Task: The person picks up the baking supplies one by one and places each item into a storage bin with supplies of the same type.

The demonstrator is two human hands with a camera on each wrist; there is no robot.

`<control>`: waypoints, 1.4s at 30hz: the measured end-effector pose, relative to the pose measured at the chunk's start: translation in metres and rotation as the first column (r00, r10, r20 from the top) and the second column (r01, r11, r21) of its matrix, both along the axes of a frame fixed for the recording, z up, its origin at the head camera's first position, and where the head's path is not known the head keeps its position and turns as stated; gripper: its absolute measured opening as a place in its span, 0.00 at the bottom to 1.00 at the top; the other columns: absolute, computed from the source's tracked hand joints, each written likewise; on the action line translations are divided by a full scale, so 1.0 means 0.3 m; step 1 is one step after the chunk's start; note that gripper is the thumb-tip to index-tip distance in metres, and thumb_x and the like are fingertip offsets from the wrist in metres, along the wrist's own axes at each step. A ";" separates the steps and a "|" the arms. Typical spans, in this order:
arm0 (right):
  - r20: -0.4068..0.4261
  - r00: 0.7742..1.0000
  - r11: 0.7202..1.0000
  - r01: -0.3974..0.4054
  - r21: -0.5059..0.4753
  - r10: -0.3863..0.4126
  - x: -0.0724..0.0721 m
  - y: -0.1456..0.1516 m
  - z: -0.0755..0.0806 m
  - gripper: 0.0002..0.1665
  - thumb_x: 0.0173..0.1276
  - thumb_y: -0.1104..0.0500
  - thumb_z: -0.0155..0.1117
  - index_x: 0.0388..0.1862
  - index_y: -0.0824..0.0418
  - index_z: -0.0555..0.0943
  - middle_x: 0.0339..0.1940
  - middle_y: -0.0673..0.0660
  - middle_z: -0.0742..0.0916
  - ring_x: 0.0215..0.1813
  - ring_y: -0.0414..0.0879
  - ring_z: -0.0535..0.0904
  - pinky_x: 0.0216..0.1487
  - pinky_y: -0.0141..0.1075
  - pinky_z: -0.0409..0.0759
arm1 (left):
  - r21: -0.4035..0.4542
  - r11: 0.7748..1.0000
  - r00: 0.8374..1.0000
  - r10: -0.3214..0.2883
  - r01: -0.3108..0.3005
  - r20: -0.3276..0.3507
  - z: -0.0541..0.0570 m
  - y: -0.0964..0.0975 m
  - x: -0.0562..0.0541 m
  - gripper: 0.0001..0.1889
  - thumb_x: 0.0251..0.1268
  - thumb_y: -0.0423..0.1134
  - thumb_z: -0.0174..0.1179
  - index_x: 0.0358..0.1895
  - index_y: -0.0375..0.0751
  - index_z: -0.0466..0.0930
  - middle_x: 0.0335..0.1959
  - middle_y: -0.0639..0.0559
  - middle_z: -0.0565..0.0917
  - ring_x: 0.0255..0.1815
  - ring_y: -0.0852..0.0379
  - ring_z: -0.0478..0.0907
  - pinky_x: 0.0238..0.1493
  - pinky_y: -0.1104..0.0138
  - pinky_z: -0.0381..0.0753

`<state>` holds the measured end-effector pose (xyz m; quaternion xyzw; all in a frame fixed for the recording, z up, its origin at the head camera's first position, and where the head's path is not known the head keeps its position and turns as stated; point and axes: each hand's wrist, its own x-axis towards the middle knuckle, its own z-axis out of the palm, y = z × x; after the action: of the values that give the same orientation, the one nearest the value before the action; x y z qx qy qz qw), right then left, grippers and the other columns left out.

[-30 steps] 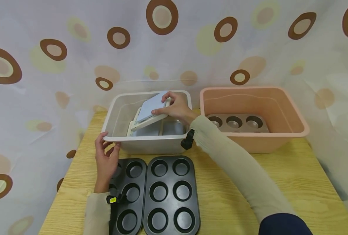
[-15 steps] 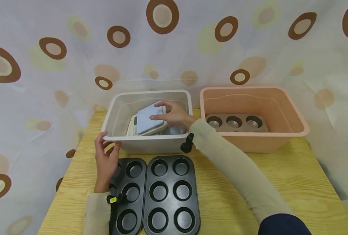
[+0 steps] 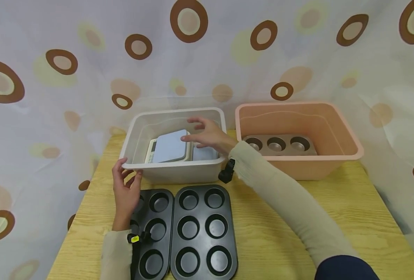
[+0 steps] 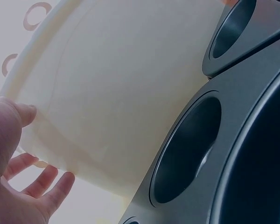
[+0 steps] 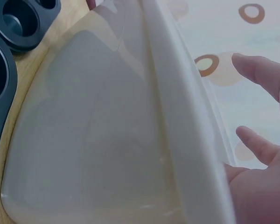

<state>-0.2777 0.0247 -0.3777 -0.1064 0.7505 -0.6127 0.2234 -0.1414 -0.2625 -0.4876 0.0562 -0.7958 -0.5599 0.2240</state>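
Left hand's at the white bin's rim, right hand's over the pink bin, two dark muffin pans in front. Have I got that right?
Not quite: the head view shows the right hand over the white bin, not the pink bin. The left hand and dark muffin pans are as stated.

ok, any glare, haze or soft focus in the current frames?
Head: evenly lit, mostly crisp. Left wrist: hazy, white bin washed out, small glint inside a muffin tin cup. Right wrist: muted contrast, bin's rim looks soft.
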 end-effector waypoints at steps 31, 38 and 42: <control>-0.239 0.968 0.994 -0.091 -0.068 0.072 0.121 0.318 0.012 0.48 0.74 0.60 0.76 0.88 0.48 0.65 0.80 0.59 0.79 0.81 0.59 0.76 0.80 0.58 0.76 | -0.003 0.998 0.998 -0.055 0.055 0.008 -0.004 -0.010 0.004 0.38 0.81 0.32 0.61 0.87 0.59 0.59 0.84 0.48 0.66 0.69 0.53 0.73 0.60 0.84 0.78; -0.271 0.959 0.993 -0.104 -0.060 0.084 0.157 0.402 0.035 0.49 0.72 0.62 0.77 0.87 0.48 0.65 0.79 0.58 0.79 0.80 0.57 0.78 0.72 0.41 0.85 | -0.050 0.993 0.992 -0.099 0.103 0.072 0.012 -0.037 0.029 0.41 0.83 0.33 0.60 0.89 0.65 0.53 0.85 0.46 0.66 0.72 0.49 0.74 0.62 0.85 0.75; -0.291 0.951 0.992 -0.118 -0.046 0.100 0.178 0.448 0.048 0.51 0.72 0.62 0.77 0.88 0.48 0.64 0.80 0.59 0.78 0.79 0.59 0.78 0.67 0.35 0.87 | -0.099 0.986 0.988 -0.126 0.135 0.094 0.025 -0.056 0.047 0.43 0.82 0.33 0.60 0.90 0.67 0.51 0.85 0.43 0.66 0.75 0.40 0.75 0.63 0.86 0.75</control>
<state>-0.2243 0.1591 -0.3633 -0.2428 0.7483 -0.6009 0.1417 -0.1274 -0.2793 -0.4801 0.0163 -0.8351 -0.5277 0.1546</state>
